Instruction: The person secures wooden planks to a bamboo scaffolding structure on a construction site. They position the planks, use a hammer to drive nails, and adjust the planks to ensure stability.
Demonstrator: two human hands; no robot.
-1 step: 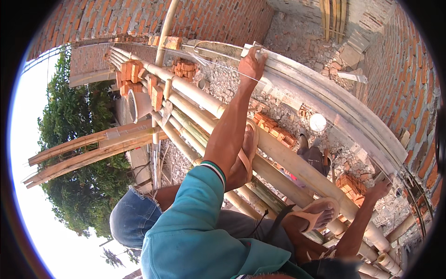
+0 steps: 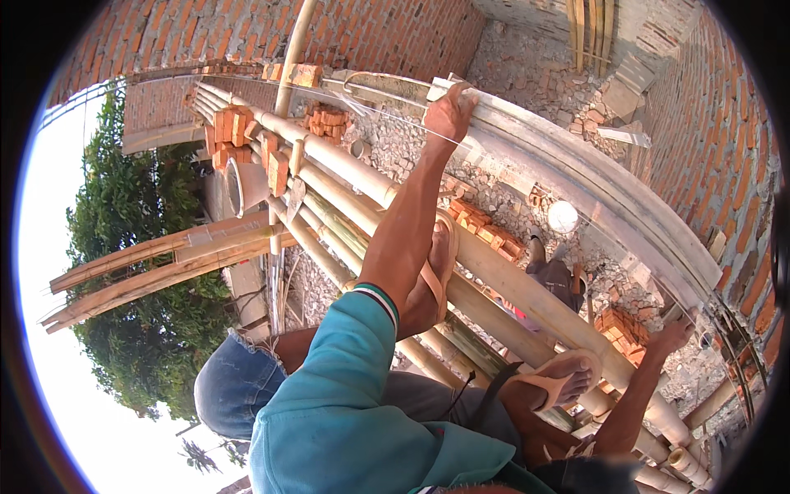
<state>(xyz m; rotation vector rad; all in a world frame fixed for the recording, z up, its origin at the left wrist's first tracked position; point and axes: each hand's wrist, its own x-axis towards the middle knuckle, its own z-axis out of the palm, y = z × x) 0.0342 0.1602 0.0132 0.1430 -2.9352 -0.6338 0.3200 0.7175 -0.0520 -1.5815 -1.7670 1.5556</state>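
My left hand [image 2: 449, 115] is closed over the end of a long grey board [image 2: 576, 156], its fingers curled round the edge. This board arcs along the top of a low wall toward the right. A thin pale string [image 2: 387, 115] passes by my left wrist. At the board's far right end, my right hand [image 2: 676, 334] has its fingers drawn together near the edge; what they hold is too small to make out. My sandalled feet, the left foot [image 2: 440, 263] and right foot [image 2: 568, 380], rest on thick bamboo poles [image 2: 527, 288].
On the poles at left stand stacked bricks [image 2: 230, 128], a bucket [image 2: 247, 185] and a trowel [image 2: 296, 200]. Below lie rubble, brick piles [image 2: 485, 229] and a white round container [image 2: 563, 216]. Another person's dark-clothed legs [image 2: 559, 276] show beneath the poles. Brick walls [image 2: 370, 37] enclose the far side.
My left hand's fingers have shifted very slightly on the board's end. The person below has moved a little. My right hand stays in place.
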